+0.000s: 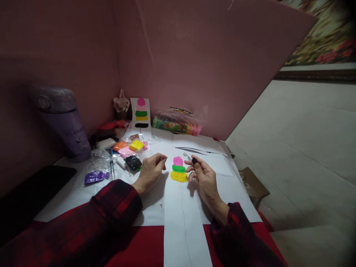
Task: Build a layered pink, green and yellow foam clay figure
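Note:
A strip of white paper [185, 222] lies in front of me, bearing a stacked shape [179, 168] in pink, green and yellow with a rough, clay-like surface. Just right of that shape, my right hand [204, 176] is raised and closed on a small tool [188, 156] with a pale, slim tip and a black part between the fingers. To the left of the shape, my left hand [151, 171] has thumb and fingertips pinched together. Whatever may be in that pinch is too small to make out.
Plastic packets of coloured clay [136, 145] and a purple packet [96, 177] lie left. A sample card [141, 118] with coloured bands leans at the back beside a bag of markers [178, 124]. A purple bottle [65, 124] stands far left.

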The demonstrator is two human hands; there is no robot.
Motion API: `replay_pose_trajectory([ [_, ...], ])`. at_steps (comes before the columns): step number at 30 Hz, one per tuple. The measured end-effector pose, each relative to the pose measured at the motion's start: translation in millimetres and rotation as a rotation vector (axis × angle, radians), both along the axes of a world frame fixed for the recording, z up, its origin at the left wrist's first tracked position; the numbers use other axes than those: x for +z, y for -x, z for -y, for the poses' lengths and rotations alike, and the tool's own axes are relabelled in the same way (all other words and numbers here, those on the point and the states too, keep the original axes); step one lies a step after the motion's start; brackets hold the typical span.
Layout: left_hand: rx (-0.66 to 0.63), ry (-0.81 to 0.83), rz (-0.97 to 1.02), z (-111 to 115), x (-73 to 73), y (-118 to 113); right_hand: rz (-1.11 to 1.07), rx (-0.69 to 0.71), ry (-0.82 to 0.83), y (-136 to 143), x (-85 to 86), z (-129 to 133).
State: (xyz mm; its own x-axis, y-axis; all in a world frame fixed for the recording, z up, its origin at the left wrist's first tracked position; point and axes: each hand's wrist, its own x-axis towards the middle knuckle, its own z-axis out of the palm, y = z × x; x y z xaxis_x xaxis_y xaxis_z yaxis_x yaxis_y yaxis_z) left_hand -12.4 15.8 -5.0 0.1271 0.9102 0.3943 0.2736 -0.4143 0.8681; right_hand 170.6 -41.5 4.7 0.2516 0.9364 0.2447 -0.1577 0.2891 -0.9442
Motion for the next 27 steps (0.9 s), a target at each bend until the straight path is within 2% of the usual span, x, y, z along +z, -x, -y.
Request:
replay_pose_trajectory([
  [5, -0.016, -0.003, 0.016, 0.4, -0.7, -0.7, 0.074, 0.063, -0.011, -0.1, -1.9, 0.4],
  [8, -0.018, 0.006, 0.019, 1.2, 0.1, -1.0, 0.099, 0.039, 0.018, 0.5, -4.1, 0.7],
  [12, -0.021, 0.001, 0.009, 1.3, 0.4, -1.1, 0.069, 0.027, 0.063, 0.8, -5.2, 1.8],
  [17, -0.032, 0.012, 0.002, 0.1, -0.2, -1.0, 0.004, 0.037, 0.021, 1.2, -1.7, 3.6],
  [27, -0.037, 0.040, -0.013, 0.8, 0.2, -1.8, 0.044, 0.062, 0.051, 5.0, -3.9, 2.8],
])
